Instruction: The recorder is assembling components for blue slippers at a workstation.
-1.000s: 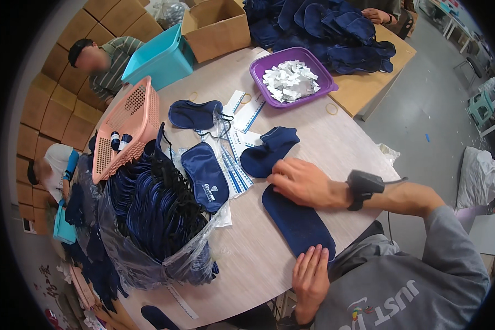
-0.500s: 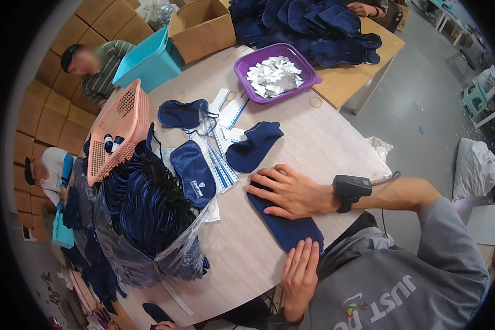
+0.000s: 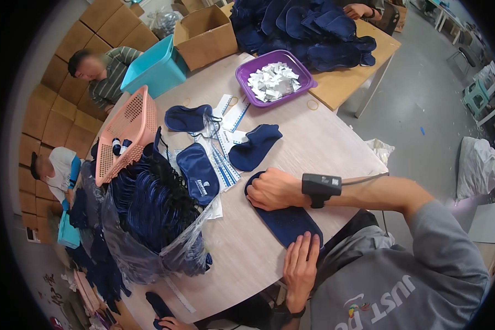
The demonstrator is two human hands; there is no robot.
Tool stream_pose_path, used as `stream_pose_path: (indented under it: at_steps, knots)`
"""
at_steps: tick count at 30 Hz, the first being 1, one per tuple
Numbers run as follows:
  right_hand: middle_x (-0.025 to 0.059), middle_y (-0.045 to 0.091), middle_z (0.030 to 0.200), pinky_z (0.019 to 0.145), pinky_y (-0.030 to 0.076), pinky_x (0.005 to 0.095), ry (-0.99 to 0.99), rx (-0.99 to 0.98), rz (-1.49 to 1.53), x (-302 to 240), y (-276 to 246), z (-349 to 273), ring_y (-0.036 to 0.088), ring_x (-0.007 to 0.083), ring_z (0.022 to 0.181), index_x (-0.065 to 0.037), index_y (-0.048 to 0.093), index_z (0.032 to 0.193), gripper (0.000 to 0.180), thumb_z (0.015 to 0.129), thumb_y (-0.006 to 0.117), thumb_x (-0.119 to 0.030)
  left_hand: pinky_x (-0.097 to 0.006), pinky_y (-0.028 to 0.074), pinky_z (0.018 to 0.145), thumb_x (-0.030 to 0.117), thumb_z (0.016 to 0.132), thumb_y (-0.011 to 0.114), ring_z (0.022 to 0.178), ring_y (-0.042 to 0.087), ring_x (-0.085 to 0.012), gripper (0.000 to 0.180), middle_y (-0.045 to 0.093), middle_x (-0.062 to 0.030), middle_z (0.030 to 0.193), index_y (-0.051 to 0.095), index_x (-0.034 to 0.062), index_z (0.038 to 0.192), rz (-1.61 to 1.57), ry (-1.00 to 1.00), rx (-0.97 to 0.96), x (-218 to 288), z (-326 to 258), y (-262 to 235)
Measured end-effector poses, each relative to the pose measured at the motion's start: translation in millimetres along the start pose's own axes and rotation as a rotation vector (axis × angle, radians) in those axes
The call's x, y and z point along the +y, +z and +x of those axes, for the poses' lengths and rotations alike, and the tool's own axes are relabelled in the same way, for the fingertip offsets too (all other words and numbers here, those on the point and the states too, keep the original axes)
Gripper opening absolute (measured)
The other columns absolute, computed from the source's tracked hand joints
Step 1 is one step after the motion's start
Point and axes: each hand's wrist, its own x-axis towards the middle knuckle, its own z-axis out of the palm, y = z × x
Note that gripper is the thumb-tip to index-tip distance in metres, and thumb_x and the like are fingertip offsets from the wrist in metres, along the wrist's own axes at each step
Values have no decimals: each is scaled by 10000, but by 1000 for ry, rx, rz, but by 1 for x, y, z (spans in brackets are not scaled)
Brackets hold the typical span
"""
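Note:
A long flat navy cloth piece, like a sock (image 3: 286, 224), lies at the table's near right edge. My right hand (image 3: 275, 190) is closed at its far end, fingers curled down on the cloth; the fingertips are partly hidden. My left hand (image 3: 301, 261) rests on the near end with its fingers stretched out flat. Beyond my right hand lies another navy sock-like piece (image 3: 254, 147). Left of that are a shiny navy eye mask (image 3: 198, 173) with pale print and a second eye mask (image 3: 188, 118) with a cord, among white-and-blue card strips (image 3: 228, 170).
A clear plastic bag (image 3: 187, 256) full of navy eye masks (image 3: 148, 192) stands at the left. Behind it are a pink basket (image 3: 143, 118), a turquoise bin (image 3: 154, 71), a cardboard box (image 3: 206, 38) and a purple basin (image 3: 308, 74) of white packets. A co-worker's hand (image 3: 176, 323) touches a navy piece.
My right hand has gone from lying spread on the cloth to curled closed at its far end. My left hand stays on the near end. The whole view has shifted slightly.

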Motion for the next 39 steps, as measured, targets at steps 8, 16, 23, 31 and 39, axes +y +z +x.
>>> stream_pose_path:
  at_steps: [8,16,23,31,39]
  knots:
    - [231,573,649,630,465,520,192,51,504,16,-95,-92,581,452,643,-17,599,746,439,1054,570,-329,-409,553,899,-81,795,693,970,662,-304,505,677,-107,1090,709,53,1281,-207,40,56,25,-16,-21]
    - [168,477,590,551,399,418,588,97,589,38,-115,-185,453,303,529,27,608,772,429,1062,595,-288,-385,538,915,62,798,873,1012,699,-308,420,730,-153,1101,706,-8,1177,-539,-434,120,-22,47,-64]
    - [139,480,598,557,403,396,669,61,706,39,-106,-204,436,251,537,33,622,803,428,1071,588,-299,-375,513,897,154,901,811,1019,663,-279,337,727,-142,1102,716,4,1188,-607,-537,102,-63,81,-41]
    - [142,480,607,562,404,404,668,9,731,29,-102,-209,435,270,535,21,629,820,426,1076,579,-315,-436,505,903,226,961,756,1045,630,-340,287,710,-136,1034,713,16,1153,-298,-377,224,-68,92,-22]
    - [141,571,646,564,444,415,504,99,624,-4,-116,-198,581,312,559,-24,606,783,342,1001,665,-281,-496,517,799,161,1020,626,804,690,-370,463,676,-186,865,474,-59,1398,-387,-932,-108,7,54,-46]
